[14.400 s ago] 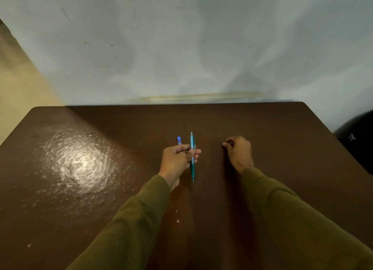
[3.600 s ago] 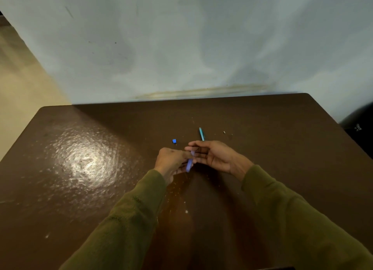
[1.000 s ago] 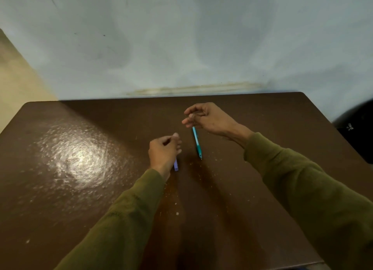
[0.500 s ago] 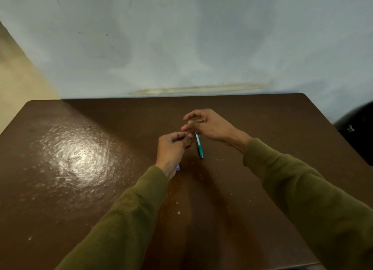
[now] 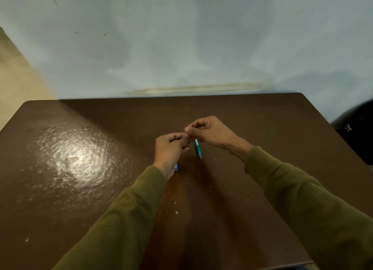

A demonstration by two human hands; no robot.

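Note:
A teal pen [image 5: 198,148] lies on the brown table [image 5: 80,189], partly hidden under my right hand [image 5: 210,131]. That hand pinches a very thin, pale stick [image 5: 187,125] between thumb and forefinger; its tip pokes up above the fingers. My left hand [image 5: 170,146] is curled, its fingertips meeting those of the right. The end of a small purple case [image 5: 176,167] sticks out below the heel of my left hand, which holds it. Both arms wear olive sleeves.
The table's far edge runs along a pale wall. A glare patch [image 5: 74,158] lies on the left of the tabletop. A dark object [image 5: 359,132] stands off the table's right edge. Small pale specks [image 5: 176,212] dot the near surface.
My right hand has come back from the far side of the pen and met my left hand, which rose a little. The pen has stayed on the table.

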